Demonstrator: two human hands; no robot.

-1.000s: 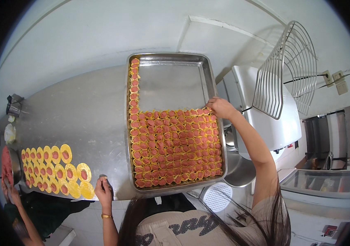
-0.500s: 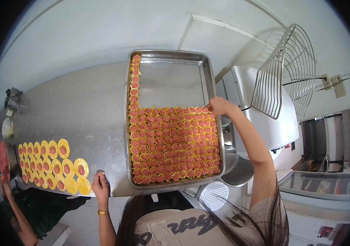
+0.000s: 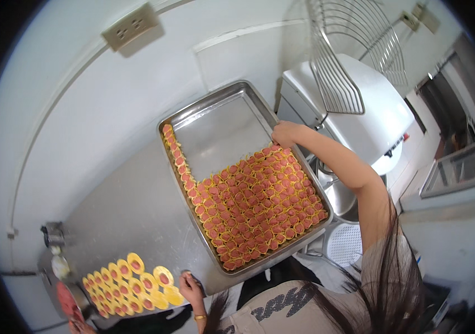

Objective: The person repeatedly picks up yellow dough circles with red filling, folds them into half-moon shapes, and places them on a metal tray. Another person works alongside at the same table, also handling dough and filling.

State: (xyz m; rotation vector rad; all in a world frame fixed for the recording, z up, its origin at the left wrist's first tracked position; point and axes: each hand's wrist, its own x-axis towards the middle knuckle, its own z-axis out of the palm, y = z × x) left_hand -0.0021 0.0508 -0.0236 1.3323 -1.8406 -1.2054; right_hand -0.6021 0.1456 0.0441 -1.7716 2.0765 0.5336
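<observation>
My right hand (image 3: 286,134) is at the right rim of a large metal tray (image 3: 215,92), fingers closed around an open-topped dumpling at the end of the uppermost row, mostly hidden by the fingers. Tight rows of dumplings (image 3: 259,206), yellow wrappers with pink meat filling, cover the tray's lower part, and a single column runs up its left side. Near the table's front edge, my left hand (image 3: 191,288) is closed, with a thin dark tool partly showing at its fingers. Beside it lie round yellow wrappers (image 3: 137,288), most with a dab of meat.
The tray rests on a metal table (image 3: 131,195) against a white wall. At far left another person's hand (image 3: 81,327) is by a bowl of pink meat (image 3: 67,300). A white appliance (image 3: 354,106) and a wire rack (image 3: 335,78) stand right of the tray.
The whole view has tilted and shifted, so the tray and table now slant. My right hand stays at the row's end, and my left hand stays beside the wrappers.
</observation>
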